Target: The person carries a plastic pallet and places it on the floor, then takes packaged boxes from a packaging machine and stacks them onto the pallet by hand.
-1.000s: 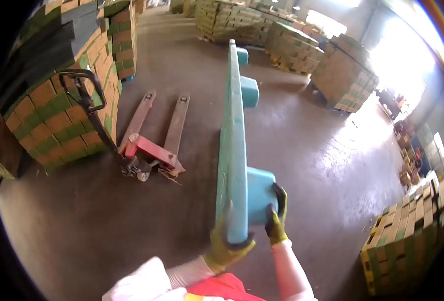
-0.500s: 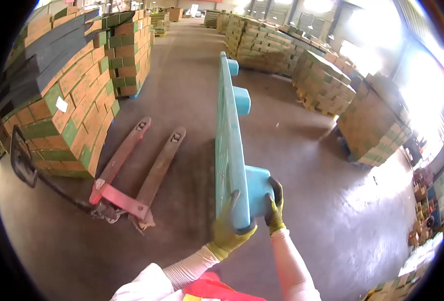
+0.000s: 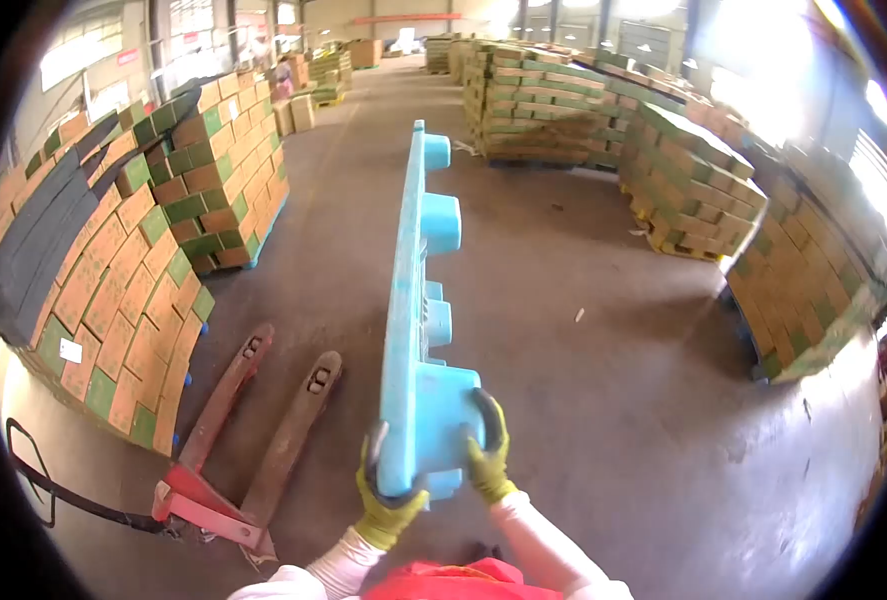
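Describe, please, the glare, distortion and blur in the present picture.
Head view: glare washes out the upper right, and the floor shines; wide-angle distortion makes the right box stack lean; corners are black; left hand and right hand, on the blue pallet, look slightly blurred.

Shiny grey floor (image 3: 603,420) beneath bright windows (image 3: 78,55)

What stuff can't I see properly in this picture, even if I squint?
All in the head view:
- Blue pallet: its flat left side, turned away behind its own edge.
- Right hand: its skin, covered by a glove.
- White label: any writing, too small to read.
- Distant person: what they're doing, too small and blurry.
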`<state>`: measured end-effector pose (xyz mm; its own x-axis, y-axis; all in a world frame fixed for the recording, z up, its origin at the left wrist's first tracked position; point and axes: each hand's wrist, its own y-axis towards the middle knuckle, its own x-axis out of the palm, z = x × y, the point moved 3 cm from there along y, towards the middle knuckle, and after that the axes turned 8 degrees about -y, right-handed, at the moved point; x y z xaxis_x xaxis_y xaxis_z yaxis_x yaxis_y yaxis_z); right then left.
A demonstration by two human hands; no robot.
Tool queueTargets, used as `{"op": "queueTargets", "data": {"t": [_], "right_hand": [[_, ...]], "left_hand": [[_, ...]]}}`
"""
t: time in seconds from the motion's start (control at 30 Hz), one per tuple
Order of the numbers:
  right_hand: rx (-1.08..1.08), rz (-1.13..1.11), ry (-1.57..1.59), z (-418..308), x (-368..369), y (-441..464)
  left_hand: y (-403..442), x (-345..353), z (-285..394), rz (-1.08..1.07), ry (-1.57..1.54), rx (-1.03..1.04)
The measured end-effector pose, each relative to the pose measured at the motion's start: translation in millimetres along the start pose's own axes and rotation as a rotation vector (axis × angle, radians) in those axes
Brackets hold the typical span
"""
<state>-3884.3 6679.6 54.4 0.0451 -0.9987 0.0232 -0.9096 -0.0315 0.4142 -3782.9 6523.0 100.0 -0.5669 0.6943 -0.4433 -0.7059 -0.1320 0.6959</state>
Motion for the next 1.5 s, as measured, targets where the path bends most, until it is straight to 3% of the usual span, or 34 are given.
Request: {"op": "queueTargets", "data": {"t": [0.07, 0.17, 0.37, 0.4, 0.47, 0.73, 0.83, 0.9, 1.17, 1.23, 1.33, 1.43, 1.47, 1.5], "right_hand": [[-0.018, -0.015, 0.003, 24.3, 9.8, 86.2], [-0.051, 0.005, -0.042, 83.4, 31.5, 177.3], [-0.037, -0.047, -0.026, 193.5, 60.2, 401.3], [-0.059, -0.044, -0.015, 220.2, 64.0, 452.9], [-0.009, -0.040, -0.001, 260.8, 61.5, 521.7], [-0.050, -0.026, 0.002, 406.5, 124.9, 851.3], [-0.059, -0.025, -0.006, 458.4, 157.9, 979.3], [-0.094, -0.010, 0.014, 502.1, 183.1, 1055.8], [-0.127, 0.010, -0.071, 645.2, 322.4, 1341.3], [-0.143, 0.026, -0.081, 681.5, 356.8, 1411.0], [-0.078, 0.029, -0.005, 751.8, 399.0, 1506.7], [-0.104, 0.043, 0.025, 809.3, 456.5, 1632.4], [-0.067, 0.048, 0.030, 821.4, 468.7, 1667.8], [-0.051, 0.064, 0.051, 830.8, 485.2, 1713.0]], "left_hand": [[66.5, 39.6, -39.8, 0.068, -0.174, -0.156], [135.2, 83.2, -112.3, 0.057, -0.030, -0.038], [296.9, 202.3, -255.0, 0.069, 0.006, -0.058], [341.0, 227.9, -266.4, 0.156, -0.178, -0.143], [397.6, 273.8, -306.9, 0.105, -0.181, -0.207], [666.9, 421.0, -505.7, 0.172, -0.299, -0.193], [756.2, 477.3, -607.3, 0.157, -0.436, -0.286], [824.1, 505.1, -661.3, 0.193, -0.359, -0.180], [1057.0, 579.1, -919.6, 0.217, -0.316, -0.237], [1115.5, 597.5, -982.6, 0.211, -0.379, -0.236], [1202.6, 638.0, -1063.7, 0.249, -0.701, -0.421], [1307.4, 667.0, -1158.0, 0.214, -0.456, -0.224], [1336.9, 681.8, -1189.0, 0.215, -0.638, -0.402], [1369.1, 695.3, -1225.4, 0.195, -0.650, -0.344]]}}
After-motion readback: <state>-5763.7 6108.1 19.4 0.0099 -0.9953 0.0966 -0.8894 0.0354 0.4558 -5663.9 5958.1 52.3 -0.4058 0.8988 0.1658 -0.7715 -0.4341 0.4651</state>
